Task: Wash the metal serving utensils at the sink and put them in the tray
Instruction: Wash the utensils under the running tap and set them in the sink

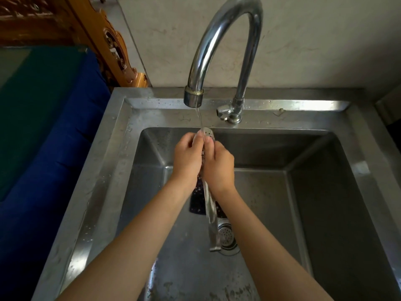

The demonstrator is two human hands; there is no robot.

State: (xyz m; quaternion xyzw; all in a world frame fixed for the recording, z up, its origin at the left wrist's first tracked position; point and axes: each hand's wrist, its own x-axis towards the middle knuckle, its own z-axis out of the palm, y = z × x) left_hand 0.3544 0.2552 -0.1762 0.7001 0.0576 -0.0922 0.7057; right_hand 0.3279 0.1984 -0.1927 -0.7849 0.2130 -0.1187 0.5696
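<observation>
Both hands hold one metal slotted serving spoon (211, 216) over the steel sink (121, 135). Its perforated head pokes out above my fingers, under a thin stream of water from the curved tap (217, 35). My left hand (187, 158) and my right hand (218, 165) are pressed together around the head and neck of the spoon. The long flat handle hangs down toward me between my wrists, ending above the drain. A dark perforated object (198, 198) lies on the sink floor behind the handle. No tray is in view.
The round drain strainer (226, 237) sits in the basin floor. The tap's valve (227, 111) stands on the back ledge. A blue-covered surface (50, 131) with a green top borders the sink on the left, below carved wooden furniture (112, 44).
</observation>
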